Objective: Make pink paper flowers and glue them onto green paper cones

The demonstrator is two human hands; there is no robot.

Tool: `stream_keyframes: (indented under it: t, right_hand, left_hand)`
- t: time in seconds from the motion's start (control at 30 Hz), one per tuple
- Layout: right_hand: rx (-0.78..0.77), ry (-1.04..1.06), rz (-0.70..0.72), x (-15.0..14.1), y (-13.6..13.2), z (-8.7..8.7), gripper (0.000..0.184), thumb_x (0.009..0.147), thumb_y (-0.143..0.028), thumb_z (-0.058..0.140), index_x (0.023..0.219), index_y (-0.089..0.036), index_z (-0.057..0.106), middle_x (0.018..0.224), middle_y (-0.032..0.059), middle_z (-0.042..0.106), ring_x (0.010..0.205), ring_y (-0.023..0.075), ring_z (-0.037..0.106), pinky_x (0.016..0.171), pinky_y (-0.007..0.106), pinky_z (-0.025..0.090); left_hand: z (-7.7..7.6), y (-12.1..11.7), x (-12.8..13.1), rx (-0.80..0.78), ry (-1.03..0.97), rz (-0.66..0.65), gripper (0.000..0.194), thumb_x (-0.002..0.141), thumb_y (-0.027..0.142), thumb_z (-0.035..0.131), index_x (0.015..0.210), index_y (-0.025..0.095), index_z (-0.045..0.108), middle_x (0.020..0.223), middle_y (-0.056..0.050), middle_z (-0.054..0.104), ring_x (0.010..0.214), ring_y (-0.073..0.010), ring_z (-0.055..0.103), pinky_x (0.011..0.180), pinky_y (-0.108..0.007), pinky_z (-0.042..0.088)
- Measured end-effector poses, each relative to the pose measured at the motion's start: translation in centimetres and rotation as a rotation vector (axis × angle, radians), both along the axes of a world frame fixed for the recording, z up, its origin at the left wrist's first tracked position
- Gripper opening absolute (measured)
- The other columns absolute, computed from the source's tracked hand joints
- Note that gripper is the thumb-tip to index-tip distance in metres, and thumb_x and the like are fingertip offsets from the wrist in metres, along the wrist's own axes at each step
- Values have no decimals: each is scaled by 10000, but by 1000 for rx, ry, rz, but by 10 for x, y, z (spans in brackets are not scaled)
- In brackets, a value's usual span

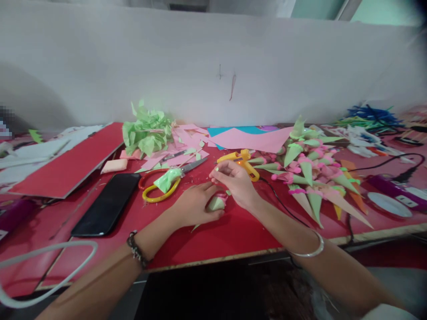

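My left hand (196, 205) is closed around a light green paper cone (216, 204) with a pink top, holding it just above the red table (220, 240). My right hand (235, 180) is bent over the cone's top with its fingertips pinched together; what they pinch is too small to make out. A yellow glue gun (240, 160) lies just behind my right hand, its black cord running off to the right. Scissors (167, 182) with red and yellow handles lie to the left of my hands, a scrap of green paper on them.
A heap of finished green and pink cones (310, 178) lies at the right. A black phone (107, 203) rests at the left, beside a red board (71, 164). Crumpled green tissue (147, 131) and pink paper sheets (253, 138) sit at the back. A white wall rises behind the table.
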State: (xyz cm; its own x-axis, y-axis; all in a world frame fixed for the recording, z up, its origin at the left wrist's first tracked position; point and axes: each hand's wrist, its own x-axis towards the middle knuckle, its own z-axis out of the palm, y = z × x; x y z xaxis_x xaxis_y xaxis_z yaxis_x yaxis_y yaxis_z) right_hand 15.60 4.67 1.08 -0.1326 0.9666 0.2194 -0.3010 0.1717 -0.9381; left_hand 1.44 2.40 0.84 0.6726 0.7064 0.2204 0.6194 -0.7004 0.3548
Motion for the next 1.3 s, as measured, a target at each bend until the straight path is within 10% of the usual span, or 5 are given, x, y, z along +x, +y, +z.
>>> stream_keyframes:
  t: [0.23,0.4,0.67,1.3]
  right_hand:
    - [25,9,40,2,1,-1,211,761,-380,549,749,-173,588,588,-19,615,504,72,566,532,214,481]
    - [91,-17,2,4,2,-1,213,733,-336,588,888,-199,635,679,-13,638,565,71,561,587,228,486]
    - [101,-87,-35,4,1,0,194,718,-369,595,711,-180,638,600,-11,604,509,70,511,515,215,452]
    - [91,-94,-27,1,-1,3,139,634,-288,674,696,-188,602,606,-32,624,532,82,575,566,241,495]
  left_hand:
    - [1,6,-8,-222,-225,129,313,755,326,487,1008,147,522,672,1,551,542,-117,476,511,-232,351]
    - [1,11,-9,-466,-549,253,439,780,363,466,1170,170,408,840,-20,591,688,-138,540,603,-247,411]
    - [1,20,-11,-990,-1100,309,185,762,310,498,910,200,508,754,16,546,647,-96,526,567,-200,420]
    - [2,14,-11,-989,-1200,249,320,641,224,658,927,182,520,791,22,573,724,-92,560,678,-216,456]
